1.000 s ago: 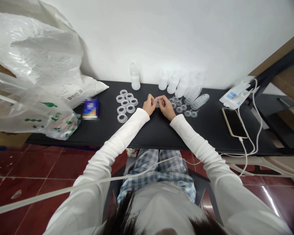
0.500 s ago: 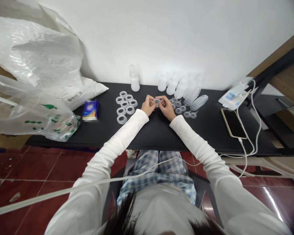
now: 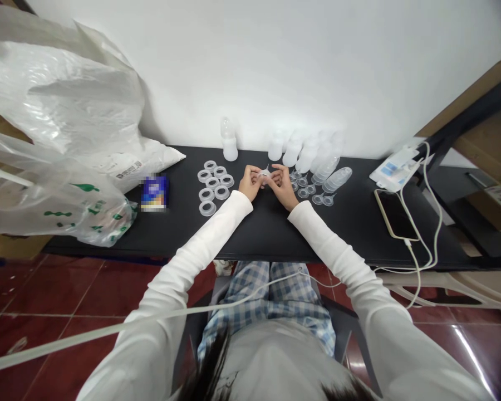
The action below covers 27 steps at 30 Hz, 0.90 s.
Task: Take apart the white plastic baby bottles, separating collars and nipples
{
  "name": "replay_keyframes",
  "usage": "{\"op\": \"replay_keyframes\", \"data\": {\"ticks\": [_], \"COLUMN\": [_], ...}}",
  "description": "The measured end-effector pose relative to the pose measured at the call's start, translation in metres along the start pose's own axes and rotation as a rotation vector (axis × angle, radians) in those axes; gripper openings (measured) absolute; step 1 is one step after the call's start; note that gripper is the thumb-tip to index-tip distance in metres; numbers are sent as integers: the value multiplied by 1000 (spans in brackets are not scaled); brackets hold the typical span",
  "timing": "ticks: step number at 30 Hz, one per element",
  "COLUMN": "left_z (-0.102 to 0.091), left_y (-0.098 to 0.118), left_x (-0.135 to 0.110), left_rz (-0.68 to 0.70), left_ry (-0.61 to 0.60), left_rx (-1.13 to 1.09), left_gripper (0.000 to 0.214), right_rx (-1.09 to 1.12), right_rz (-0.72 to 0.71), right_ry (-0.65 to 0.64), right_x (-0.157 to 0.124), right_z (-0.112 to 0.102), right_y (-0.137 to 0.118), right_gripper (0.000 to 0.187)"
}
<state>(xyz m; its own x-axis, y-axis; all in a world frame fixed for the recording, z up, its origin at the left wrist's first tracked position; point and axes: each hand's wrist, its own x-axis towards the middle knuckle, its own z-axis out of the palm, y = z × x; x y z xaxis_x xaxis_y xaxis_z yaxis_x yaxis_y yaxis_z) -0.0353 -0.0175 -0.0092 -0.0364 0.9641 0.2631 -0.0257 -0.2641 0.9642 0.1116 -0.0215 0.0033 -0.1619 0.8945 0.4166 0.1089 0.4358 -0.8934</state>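
Note:
My left hand [image 3: 249, 183] and my right hand [image 3: 282, 184] meet over the middle of the black table [image 3: 259, 234], fingers pinched together on one small clear plastic ring piece [image 3: 265, 175] held between them. To the left lie several clear plastic rings [image 3: 212, 186] in a cluster. Right of my hands lie several small clear nipple-like pieces [image 3: 309, 190]. A single baby bottle [image 3: 228, 140] stands against the wall, and a row of white bottles [image 3: 304, 149] stands and leans further right.
Big crumpled plastic bags [image 3: 54, 139] fill the left end of the table, beside a small blue box [image 3: 154, 192]. On the right lie a phone [image 3: 395, 213] on a white cable [image 3: 426, 223] and a white packet [image 3: 396, 165]. A white cord crosses my lap.
My hands have stayed together on the small clear piece and turned it slightly. The view has shifted a little, with the table sitting lower in frame.

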Motion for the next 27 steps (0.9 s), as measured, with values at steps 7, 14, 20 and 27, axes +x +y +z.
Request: {"op": "replay_keyframes", "data": {"ticks": [7, 14, 20, 27], "left_z": [-4, 3, 32, 64], "left_y": [4, -3, -11, -11], "left_x": [3, 10, 48, 93], "left_rz": [138, 80, 80, -30], "left_ry": [-51, 60, 256, 280], "left_rx": [-45, 34, 273, 528], "left_gripper": [34, 39, 37, 51], "right_rx": [87, -92, -226, -292], "right_rz": [37, -66, -156, -186], "right_ry": [-57, 231, 481, 626], "right_x": [0, -4, -1, 0], "right_z": [-1, -1, -14, -25], "right_y": [-4, -21, -31, -33], "right_gripper": [54, 44, 39, 29]}}
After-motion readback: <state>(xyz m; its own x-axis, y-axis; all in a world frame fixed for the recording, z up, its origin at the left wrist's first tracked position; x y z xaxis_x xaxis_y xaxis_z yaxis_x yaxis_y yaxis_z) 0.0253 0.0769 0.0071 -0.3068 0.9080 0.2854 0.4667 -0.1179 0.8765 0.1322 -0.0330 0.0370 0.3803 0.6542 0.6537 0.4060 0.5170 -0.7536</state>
